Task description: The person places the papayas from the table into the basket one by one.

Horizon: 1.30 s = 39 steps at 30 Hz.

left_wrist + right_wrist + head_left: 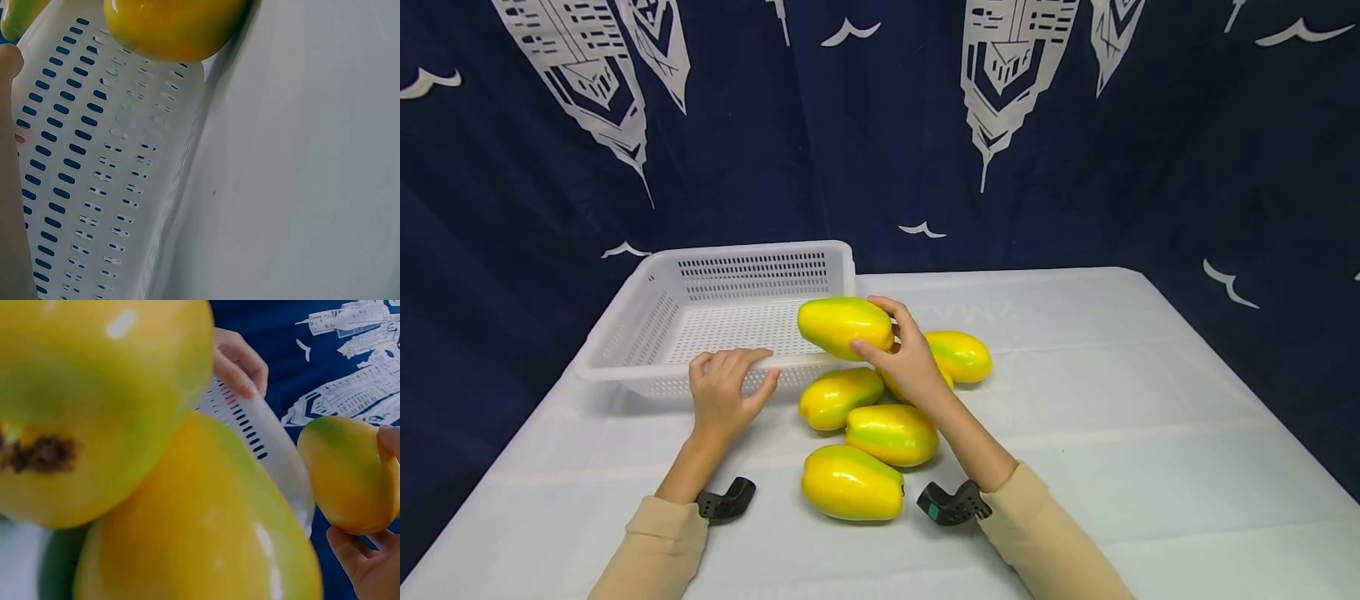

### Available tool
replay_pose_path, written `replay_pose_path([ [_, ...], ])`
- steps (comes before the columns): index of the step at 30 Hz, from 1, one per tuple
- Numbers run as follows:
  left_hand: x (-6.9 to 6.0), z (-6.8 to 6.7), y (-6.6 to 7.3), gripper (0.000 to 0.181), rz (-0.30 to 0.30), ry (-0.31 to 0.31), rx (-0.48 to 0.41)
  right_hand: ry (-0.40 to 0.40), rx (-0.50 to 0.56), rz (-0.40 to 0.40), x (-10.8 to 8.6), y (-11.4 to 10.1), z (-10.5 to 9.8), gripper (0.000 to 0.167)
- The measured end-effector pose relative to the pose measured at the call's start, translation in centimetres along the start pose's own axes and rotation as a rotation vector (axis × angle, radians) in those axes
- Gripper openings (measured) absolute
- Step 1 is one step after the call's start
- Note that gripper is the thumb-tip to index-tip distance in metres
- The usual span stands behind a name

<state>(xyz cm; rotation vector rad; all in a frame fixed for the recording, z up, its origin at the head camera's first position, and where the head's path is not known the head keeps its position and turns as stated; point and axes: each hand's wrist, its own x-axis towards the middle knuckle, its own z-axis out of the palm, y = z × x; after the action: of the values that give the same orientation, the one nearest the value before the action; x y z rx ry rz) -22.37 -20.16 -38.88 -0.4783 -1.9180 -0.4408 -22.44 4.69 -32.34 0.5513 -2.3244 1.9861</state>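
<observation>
Plainly, right hand [907, 357] clamped on yellow fruit [835, 325], left hand [722, 393] hooked over basket rim [647, 373].

There were six glossy yellow-green oval papaya-like fruits [841, 325]: one was in the right hand [913, 358], and five lay on one white cloth-covered table [1135, 400]. Of those five, one lay farthest right, one was partly hidden behind that hand, and three lay nearer. One white rectangular perforated plastic basket [647, 372] stood far left. Two hands, counting the left hand [722, 392], were in view, with two tan fabric sleeves [1052, 533] and two black curved wristbands [727, 502]. One navy printed curtain [737, 167] hung far behind.
</observation>
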Motion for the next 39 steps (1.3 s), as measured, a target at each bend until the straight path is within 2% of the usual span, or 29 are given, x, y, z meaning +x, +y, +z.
replay_pose_path([
  [5,0.1,0.0,0.0,0.033,0.007,0.002,0.0,0.022,-0.018,0.004,-0.1,-0.4,0.3,0.06],
  [11,0.2,0.1,0.0,0.033,0.002,-0.002,0.007,0.062,-0.12,-0.04,-0.6,-1.6,0.8,0.061],
  [18,0.0,0.1,0.0,0.033,0.002,0.004,0.001,0.074,-0.259,-0.157,-0.1,-0.2,1.2,0.062],
  [25,-0.2,0.0,-0.2,0.035,-0.007,0.003,0.004,0.079,-0.33,-0.159,0.2,-0.3,1.5,0.068],
  [33,0.0,0.0,-0.2,0.034,-0.007,-0.012,0.003,0.068,-0.385,-0.212,0.7,-0.4,1.7,0.066],
  [39,-0.1,0.0,-0.1,0.034,-0.003,-0.002,0.004,0.066,-0.417,-0.237,0.7,-0.2,2.1,0.066],
])
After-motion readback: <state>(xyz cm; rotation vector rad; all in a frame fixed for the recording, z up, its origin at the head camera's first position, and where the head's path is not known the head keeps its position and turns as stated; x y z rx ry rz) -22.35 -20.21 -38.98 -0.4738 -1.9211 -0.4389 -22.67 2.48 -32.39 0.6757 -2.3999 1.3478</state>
